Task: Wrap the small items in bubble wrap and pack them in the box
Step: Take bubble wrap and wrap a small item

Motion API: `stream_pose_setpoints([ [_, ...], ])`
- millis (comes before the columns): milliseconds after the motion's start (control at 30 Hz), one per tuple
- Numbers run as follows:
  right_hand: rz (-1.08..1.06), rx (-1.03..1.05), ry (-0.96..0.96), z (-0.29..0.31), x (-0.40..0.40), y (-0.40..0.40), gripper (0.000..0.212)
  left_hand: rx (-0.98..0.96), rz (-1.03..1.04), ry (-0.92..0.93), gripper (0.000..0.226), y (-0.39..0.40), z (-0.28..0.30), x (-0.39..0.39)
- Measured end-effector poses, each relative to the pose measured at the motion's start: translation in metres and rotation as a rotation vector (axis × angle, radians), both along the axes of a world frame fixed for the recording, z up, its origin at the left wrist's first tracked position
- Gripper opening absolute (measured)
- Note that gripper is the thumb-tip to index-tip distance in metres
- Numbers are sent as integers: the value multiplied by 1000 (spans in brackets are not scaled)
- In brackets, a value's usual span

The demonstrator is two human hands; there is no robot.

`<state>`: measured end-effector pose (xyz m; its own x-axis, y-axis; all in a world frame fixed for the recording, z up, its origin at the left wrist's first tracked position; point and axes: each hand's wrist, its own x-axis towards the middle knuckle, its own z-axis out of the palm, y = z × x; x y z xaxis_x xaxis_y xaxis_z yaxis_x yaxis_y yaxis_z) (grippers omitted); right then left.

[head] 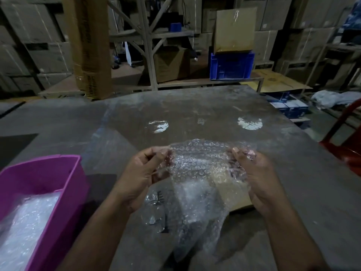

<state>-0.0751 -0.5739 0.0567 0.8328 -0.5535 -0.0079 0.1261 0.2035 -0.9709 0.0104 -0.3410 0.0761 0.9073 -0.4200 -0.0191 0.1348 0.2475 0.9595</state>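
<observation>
A sheet of bubble wrap (203,173) is held up over the near middle of the grey table (195,114), the left hand (140,173) and right hand (259,177) each pinching a top corner. A pink box (58,173) holding more wrap sits at the near left edge. Brown cardboard (237,194) lies beneath.

Clear bubble wrap sheet (201,173), stretched between the left hand (144,173) and right hand (257,177), lower edge drooping; pink box (72,173), left of the left hand, holding bubble-wrapped bundles (25,223).
</observation>
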Motion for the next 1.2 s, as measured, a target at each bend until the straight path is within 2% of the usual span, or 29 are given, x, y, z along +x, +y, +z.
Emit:
stream_pose_setpoints([
  [133, 129, 102, -65, 6, 2, -16, 17, 36, 167, -199, 13, -14, 2, -5],
  [267, 207, 205, -156, 12, 6, -26, 22, 74, 253, -289, 8, -21, 2, -9],
  [300, 202, 201, -144, 11, 7, -26, 24, 77, 295, -289, 6, -23, 1, -10],
  [400, 68, 134, -92, 5, 10, -25, 27, 84, 426, -296, 23, -25, -6, -10],
  [467, -8, 112, -110, 0, 12, -25, 29, 119, 457, -323, 25, -25, -10, -14],
  [600, -70, 58, -143, -9, 12, -29, 30, 125, 427, -322, 22, -25, -14, -24],
  [800, 29, 11, -182, -19, 13, -38, 34, 195, 371, -359, 20, -21, -14, -29],
  [933, 110, 15, -183, -23, 13, -40, 28, 273, 348, -356, 32, -20, -13, -34],
  [1000, 161, -18, -162, -25, 11, -41, 27, 275, 351, -330, 28, -18, -13, -35],
  [1067, 183, -62, -144, -28, 9, -43, 35, 287, 327, -323, 23, -16, -14, -34],
  [1200, 243, -66, -153, -28, 7, -45, 24, 379, 205, -335, 64, -11, -17, -33],
])
